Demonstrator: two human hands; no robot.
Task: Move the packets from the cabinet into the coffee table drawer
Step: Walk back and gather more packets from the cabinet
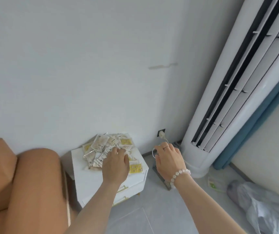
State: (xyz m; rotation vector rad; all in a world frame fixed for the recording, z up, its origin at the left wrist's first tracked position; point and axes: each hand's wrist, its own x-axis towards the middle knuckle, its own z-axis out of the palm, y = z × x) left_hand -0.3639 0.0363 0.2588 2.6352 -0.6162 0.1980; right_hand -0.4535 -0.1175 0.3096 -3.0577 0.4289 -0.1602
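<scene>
White cabinet (86, 176) bears heaped packets (100, 146). My left hand (116, 163) covers them, grip I cannot tell; my right hand (169, 157) hovers loose.

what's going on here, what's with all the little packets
A person is reaching over a small white cabinet by the wall. Their left hand rests on the heap of packets piled on its top, fingers in among them; the blur hides whether any are gripped yet. The right hand hovers beside the cabinet, holding nothing. The coffee table drawer is not in view.
</scene>
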